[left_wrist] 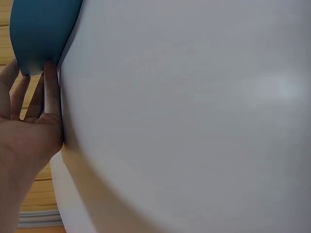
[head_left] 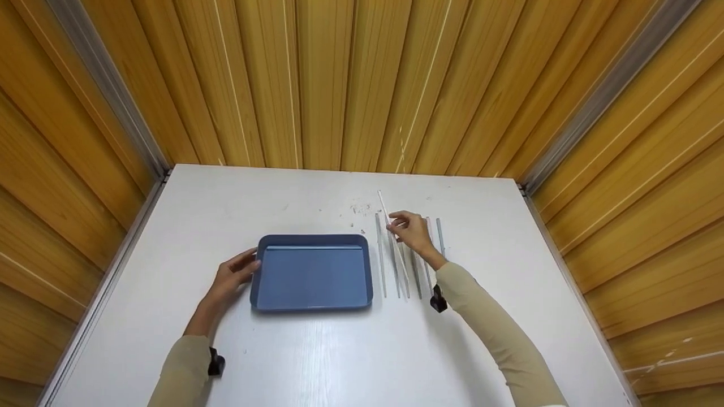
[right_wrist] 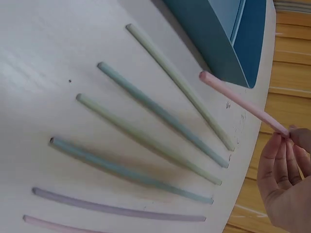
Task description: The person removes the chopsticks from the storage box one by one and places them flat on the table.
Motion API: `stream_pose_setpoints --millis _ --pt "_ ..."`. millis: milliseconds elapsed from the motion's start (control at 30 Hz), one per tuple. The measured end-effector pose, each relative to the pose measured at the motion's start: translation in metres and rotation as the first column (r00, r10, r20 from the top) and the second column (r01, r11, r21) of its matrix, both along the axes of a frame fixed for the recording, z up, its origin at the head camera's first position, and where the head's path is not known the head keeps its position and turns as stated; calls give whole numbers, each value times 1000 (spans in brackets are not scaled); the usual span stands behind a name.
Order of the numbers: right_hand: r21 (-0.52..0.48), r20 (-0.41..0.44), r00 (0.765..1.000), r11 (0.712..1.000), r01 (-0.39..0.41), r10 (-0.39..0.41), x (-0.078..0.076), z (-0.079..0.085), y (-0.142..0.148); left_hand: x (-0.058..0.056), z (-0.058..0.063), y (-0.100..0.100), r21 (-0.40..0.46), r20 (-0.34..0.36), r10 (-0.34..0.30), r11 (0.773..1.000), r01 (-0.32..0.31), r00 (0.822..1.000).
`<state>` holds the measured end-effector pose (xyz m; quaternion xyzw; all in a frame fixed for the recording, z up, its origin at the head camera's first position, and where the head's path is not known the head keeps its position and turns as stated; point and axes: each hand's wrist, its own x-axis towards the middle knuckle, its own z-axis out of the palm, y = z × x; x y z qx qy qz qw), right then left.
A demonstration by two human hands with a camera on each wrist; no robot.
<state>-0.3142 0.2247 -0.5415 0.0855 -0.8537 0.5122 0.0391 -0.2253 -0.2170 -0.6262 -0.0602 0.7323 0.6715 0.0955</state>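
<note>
My right hand pinches a pale pink straw near its far end, between thumb and fingertips. The straw slants above a row of straws on the table, among them a green straw, a blue-green straw and a purple straw. Left of the row sits a shallow blue tray. At the tray's left side my left hand holds the rim, thumb over it and fingers against the outer wall. A thin light-blue straw-like line runs along the tray's far inner side.
A white table carries everything. Small dark specks lie beyond the straws. Wood-patterned panels stand at the back and both sides. Each wrist bears a black device.
</note>
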Motion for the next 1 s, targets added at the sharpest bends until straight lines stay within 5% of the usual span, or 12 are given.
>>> stream_pose_setpoints --millis 533,1000 --pt "72 99 971 975 210 -216 7 -16 85 1 0 2 -20 -11 -3 1000 2 1000" --pt "126 157 938 948 291 -309 17 -35 131 0 -2 1 -4 -15 0 1000 0 1000"
